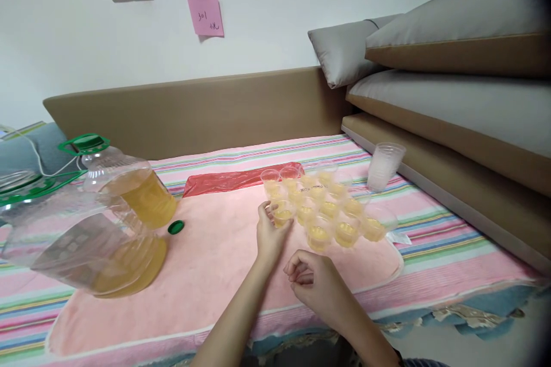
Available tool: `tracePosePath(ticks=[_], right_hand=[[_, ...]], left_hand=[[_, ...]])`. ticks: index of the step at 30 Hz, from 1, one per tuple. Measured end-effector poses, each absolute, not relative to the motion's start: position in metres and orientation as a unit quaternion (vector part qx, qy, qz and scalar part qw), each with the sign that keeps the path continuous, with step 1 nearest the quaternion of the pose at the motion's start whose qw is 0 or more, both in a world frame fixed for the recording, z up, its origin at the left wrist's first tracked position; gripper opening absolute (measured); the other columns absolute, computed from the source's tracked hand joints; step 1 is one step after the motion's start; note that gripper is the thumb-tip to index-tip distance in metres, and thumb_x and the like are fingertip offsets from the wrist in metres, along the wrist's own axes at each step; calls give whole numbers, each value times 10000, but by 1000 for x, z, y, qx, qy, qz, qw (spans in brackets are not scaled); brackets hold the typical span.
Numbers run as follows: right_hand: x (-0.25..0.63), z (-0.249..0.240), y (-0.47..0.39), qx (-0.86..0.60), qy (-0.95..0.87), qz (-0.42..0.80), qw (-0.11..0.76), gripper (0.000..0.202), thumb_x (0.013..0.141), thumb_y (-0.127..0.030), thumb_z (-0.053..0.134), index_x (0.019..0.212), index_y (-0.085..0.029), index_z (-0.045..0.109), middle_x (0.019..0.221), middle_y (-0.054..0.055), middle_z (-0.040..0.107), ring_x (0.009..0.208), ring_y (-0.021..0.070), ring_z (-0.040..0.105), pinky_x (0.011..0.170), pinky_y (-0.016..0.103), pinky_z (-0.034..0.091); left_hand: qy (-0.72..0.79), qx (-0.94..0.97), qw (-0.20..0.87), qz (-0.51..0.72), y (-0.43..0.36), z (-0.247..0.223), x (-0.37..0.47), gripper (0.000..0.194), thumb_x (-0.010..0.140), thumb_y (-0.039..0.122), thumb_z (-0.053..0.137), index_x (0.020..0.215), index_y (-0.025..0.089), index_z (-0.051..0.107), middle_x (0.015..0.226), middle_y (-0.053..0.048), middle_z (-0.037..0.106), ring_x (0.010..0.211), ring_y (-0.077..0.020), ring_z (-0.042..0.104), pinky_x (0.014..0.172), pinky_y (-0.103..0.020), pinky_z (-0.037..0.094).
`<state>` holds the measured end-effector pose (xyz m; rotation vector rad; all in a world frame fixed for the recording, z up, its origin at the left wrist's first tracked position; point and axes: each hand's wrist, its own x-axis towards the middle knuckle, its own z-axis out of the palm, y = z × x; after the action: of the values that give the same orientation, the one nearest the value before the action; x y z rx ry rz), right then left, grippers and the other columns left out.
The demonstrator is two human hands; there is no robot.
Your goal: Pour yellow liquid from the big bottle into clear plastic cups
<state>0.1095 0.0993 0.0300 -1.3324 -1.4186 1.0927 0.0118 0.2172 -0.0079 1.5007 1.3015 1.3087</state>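
My left hand point(272, 232) is closed around a clear plastic cup point(283, 215) with yellow liquid in it, at the near left corner of a cluster of such cups. My right hand point(312, 275) is just in front of the cluster, its fingers curled together; whether anything is in them is hidden. Closest to it stands another filled cup point(318, 233). The cups rest on a pink mat point(215, 275). To the left are two big clear jugs of yellow liquid, a near jug point(124, 264) and a far jug point(146, 195) with a green cap.
A loose green cap point(175, 227) lies by the jugs. Behind the cups is a red plastic bag point(232, 179). A stack of clear cups point(385, 166) stands at the right, beside piled cushions point(451, 109). A striped cloth point(451, 229) covers the surface.
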Motion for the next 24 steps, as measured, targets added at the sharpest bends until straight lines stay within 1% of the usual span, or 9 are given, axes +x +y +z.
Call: tracePosePath(ticks=[4,8,11,14,16,18,20,22,24], right_hand=[[109,30,99,-536,-572,436,442,231,579,-6,488,644,-214,566,635,-17,614,628,150,628,580,244,517],[115,32,101,-536,-563,437,454,176,612,-52,516,656,-209,583,644,-6,624,642,162,640,598,265,519],[125,32,104,-533,-539,440,481,129,637,-105,557,689,-211,609,679,-5,641,675,169,649,643,287,535],[140,36,106,-522,-519,447,508,76,660,-177,617,726,-212,626,737,4,664,733,177,658,718,317,546],[148,41,106,-494,-515,454,533,105,680,-223,658,778,-214,622,795,14,661,770,176,651,749,322,543],[151,46,104,-451,-512,453,574,198,687,-245,702,857,-228,602,879,18,626,795,162,619,741,305,537],[150,49,102,-403,-509,442,619,292,688,-245,737,927,-255,571,951,16,565,809,148,572,708,278,525],[143,49,100,-361,-513,435,646,321,714,-246,737,964,-279,538,997,15,511,827,143,534,687,260,506],[134,47,99,-331,-525,437,651,297,756,-254,712,973,-288,511,1003,14,484,838,141,517,688,257,488]], left_hand=[[507,590,377,503,215,-5,12,623,689,197,711,1206,256,368,1212,-70,594,1022,-176,634,887,-363,502],[501,600,383,492,213,0,9,690,677,210,719,1241,254,325,1247,-98,576,1066,-192,618,885,-370,502],[502,607,374,490,209,4,3,742,651,231,739,1259,246,313,1270,-117,552,1106,-217,597,924,-410,478],[507,610,363,489,198,8,-9,751,623,253,760,1247,233,343,1279,-125,532,1124,-237,580,964,-444,449],[502,620,358,485,187,11,-18,730,628,261,759,1241,235,363,1288,-118,527,1124,-238,578,965,-444,451],[490,644,349,472,173,14,-28,649,672,263,731,1227,240,397,1296,-106,531,1112,-229,584,947,-428,465],[465,682,338,452,158,18,-36,488,736,253,680,1176,240,470,1254,-84,566,1088,-216,592,917,-398,480],[425,725,330,430,143,24,-41,307,794,238,625,1092,238,550,1157,-61,617,1050,-203,600,881,-359,489],[382,758,331,413,131,30,-44,179,842,238,578,1020,234,595,1054,-49,645,995,-188,604,839,-321,489]])
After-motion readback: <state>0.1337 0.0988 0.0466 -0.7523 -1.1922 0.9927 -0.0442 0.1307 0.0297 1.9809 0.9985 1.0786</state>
